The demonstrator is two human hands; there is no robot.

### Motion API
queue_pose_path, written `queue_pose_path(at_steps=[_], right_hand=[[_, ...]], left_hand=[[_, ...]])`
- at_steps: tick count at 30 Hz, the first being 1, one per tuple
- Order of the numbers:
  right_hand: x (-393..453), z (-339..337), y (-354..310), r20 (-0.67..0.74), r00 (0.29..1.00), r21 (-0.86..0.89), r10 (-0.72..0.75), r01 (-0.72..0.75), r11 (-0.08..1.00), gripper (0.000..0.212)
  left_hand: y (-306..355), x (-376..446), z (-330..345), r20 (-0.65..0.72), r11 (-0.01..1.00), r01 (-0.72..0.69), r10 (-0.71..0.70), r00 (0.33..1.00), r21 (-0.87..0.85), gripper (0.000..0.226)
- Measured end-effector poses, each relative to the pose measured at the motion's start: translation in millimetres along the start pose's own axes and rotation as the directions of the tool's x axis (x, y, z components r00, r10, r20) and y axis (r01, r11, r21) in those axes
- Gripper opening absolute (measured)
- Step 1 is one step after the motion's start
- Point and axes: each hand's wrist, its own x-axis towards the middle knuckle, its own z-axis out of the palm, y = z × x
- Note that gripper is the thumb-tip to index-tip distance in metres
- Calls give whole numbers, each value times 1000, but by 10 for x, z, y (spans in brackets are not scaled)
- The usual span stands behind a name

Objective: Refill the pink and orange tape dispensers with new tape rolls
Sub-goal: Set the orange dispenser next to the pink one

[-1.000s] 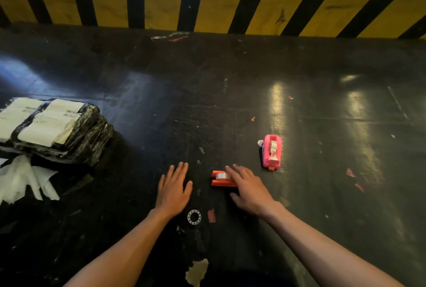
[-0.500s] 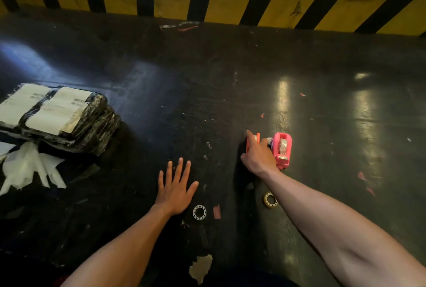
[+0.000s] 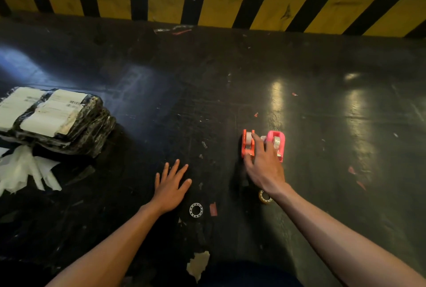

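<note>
Two dispensers, orange and pink, stand side by side, long axes pointing away; right hand rests loosely spread on both, left hand flat on the bench.

Right hand rests between orange dispenser and pink dispenser.

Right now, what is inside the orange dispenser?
A pale tape roll sits between the side walls of the orange dispenser. The right hand covers its near end, so the cutter cannot be seen.
</note>
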Motion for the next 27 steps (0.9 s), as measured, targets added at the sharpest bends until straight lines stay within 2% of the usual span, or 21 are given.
queue_pose_path(at_steps=[4,6,8,10,13,15,18,21,24,27], right_hand=[[-354,-40,408,70,996,-11,48,-48,999,48],[-453,-65,526,162,983,-36,88,-83,996,48],[-507,-72,574,301,946,-100,121,-95,990,58],[-510,-57,551,427,895,-205,126,-40,978,66],[-417,7,416,527,844,-287,105,60,956,57],[-319,67,267,582,809,-281,89,97,955,50],[-123,190,3,653,756,-228,43,143,963,46],[120,320,-283,646,763,-118,-35,145,982,39],[358,398,-521,551,831,-36,-77,116,993,44],[567,443,-657,449,889,-2,-90,101,995,46]], left_hand=[[36,-171,-75,-41,994,-100,98,994,-39,53],[91,-266,-122,60,988,-156,155,986,14,62],[154,-334,-134,190,971,-210,186,964,112,74],[213,-353,-125,243,956,-247,205,948,157,70],[265,-302,-121,241,966,-236,205,949,109,47],[291,-226,-146,222,974,-209,185,957,88,43],[351,-68,-238,122,984,-162,154,981,66,42],[414,149,-359,-24,993,-118,119,993,9,44],[476,378,-487,-144,993,-81,69,987,-80,46],[521,596,-582,-192,991,-72,50,980,-111,43]])
